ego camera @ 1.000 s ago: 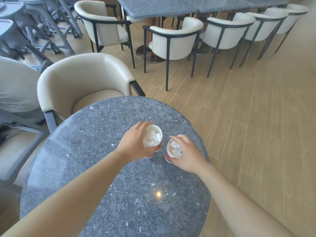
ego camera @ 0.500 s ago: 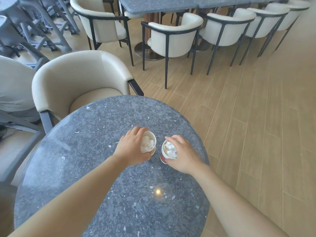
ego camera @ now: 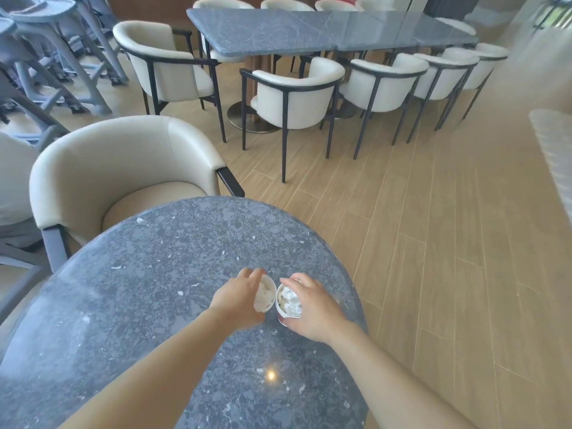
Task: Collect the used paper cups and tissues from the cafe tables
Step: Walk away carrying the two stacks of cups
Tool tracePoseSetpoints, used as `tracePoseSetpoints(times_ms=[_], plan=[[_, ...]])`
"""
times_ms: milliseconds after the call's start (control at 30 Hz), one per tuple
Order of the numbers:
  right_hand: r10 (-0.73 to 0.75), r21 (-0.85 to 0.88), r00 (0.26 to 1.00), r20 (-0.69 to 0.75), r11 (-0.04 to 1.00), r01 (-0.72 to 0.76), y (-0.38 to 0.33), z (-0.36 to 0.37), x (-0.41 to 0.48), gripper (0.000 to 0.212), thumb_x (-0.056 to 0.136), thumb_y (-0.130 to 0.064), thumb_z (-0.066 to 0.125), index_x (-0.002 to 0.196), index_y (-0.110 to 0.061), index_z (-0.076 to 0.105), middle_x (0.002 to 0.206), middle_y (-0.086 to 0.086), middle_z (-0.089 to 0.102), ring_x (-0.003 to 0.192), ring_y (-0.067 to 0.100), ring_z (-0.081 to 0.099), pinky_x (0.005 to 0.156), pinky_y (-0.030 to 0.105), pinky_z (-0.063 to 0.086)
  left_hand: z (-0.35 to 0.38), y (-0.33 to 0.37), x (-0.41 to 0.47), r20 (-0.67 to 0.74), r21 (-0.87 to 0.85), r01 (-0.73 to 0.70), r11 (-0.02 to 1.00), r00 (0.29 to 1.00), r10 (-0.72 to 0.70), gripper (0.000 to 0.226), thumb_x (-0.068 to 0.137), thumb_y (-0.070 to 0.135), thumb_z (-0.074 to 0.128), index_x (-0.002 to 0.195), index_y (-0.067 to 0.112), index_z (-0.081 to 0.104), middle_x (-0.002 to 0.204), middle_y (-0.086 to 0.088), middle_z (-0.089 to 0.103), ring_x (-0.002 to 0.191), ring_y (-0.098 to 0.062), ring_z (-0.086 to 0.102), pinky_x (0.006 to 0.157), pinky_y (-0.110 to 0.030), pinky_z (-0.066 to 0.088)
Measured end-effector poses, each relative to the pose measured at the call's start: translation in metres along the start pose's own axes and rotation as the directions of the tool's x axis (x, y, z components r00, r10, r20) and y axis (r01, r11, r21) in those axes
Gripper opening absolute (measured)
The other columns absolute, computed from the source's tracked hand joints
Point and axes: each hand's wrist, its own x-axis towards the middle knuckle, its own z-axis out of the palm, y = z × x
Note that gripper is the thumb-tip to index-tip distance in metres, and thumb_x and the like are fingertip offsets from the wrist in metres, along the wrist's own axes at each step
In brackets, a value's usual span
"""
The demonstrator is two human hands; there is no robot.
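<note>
Two paper cups stuffed with crumpled white tissue are over the round grey speckled table (ego camera: 148, 289). My left hand (ego camera: 236, 300) grips the left cup (ego camera: 265, 297), which is tilted toward the right one. My right hand (ego camera: 312, 309) grips the right cup (ego camera: 288, 303), whose red lower wall shows under the white rim. The two rims touch or nearly touch. Whether the cups rest on the table or are lifted off it I cannot tell.
A cream armchair (ego camera: 117, 168) stands at the table's far left edge. Beyond it are a long grey table (ego camera: 294, 32) ringed with several cream chairs and stacked grey chairs (ego camera: 46, 57) at the far left. Wooden floor (ego camera: 448, 258) lies to the right.
Both hands drew the cups together until the rims met, and the left cup tipped toward the right one. My view lifted, showing more of the long table.
</note>
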Motion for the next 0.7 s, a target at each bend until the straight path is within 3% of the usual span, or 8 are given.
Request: tracePoseSetpoints(times_ms=[167, 367, 567, 700], plan=[[0.040, 0.040, 0.988, -0.149, 0.999, -0.035, 0.006, -0.035, -0.021, 0.073, 0.072, -0.042, 0.069, 0.135, -0.039, 0.031, 0.142, -0.016, 0.024, 0.127, 0.014, 0.034, 0.095, 0.031, 0.040, -0.029, 0.031, 0.003, -0.107, -0.009, -0.133, 0.991, 0.985, 0.132, 0.087, 0.069, 0.034, 0.071, 0.142, 0.028, 0.025, 0.135, 0.002, 0.030, 0.103, -0.024, 0.057, 0.071, -0.032, 0.051], [0.097, 0.132, 0.935, -0.341, 0.990, -0.054, 0.016, -0.077, -0.073, 0.072, 0.068, -0.037, 0.073, 0.133, -0.031, 0.042, 0.137, -0.013, 0.032, 0.121, 0.008, 0.041, 0.088, 0.014, 0.031, -0.050, 0.077, -0.005, -0.179, -0.053, -0.296, 0.954, 0.942, 0.283, 0.093, 0.069, 0.046, 0.073, 0.144, 0.030, 0.021, 0.142, 0.009, 0.035, 0.114, -0.019, 0.055, 0.086, -0.036, 0.051], [0.147, 0.239, 0.848, -0.509, 0.971, -0.025, 0.037, -0.130, -0.114, 0.071, 0.062, -0.041, 0.071, 0.128, -0.037, 0.045, 0.128, -0.023, 0.036, 0.116, -0.004, 0.040, 0.092, 0.014, 0.030, -0.084, 0.138, -0.015, -0.304, -0.130, -0.405, 0.905, 0.885, 0.352, 0.083, 0.062, 0.056, 0.076, 0.133, 0.032, 0.039, 0.126, 0.015, 0.049, 0.108, -0.010, 0.054, 0.080, -0.025, 0.043], [0.144, 0.242, 0.825, -0.547, 0.970, -0.009, 0.054, -0.163, -0.133, 0.069, 0.059, -0.045, 0.069, 0.125, -0.038, 0.047, 0.124, -0.028, 0.037, 0.112, -0.007, 0.041, 0.091, 0.014, 0.031, -0.102, 0.184, -0.020, -0.353, -0.049, -0.483, 0.874, 0.827, 0.438, 0.077, 0.064, 0.047, 0.079, 0.130, 0.026, 0.046, 0.126, 0.010, 0.051, 0.104, -0.014, 0.057, 0.079, -0.025, 0.045]])
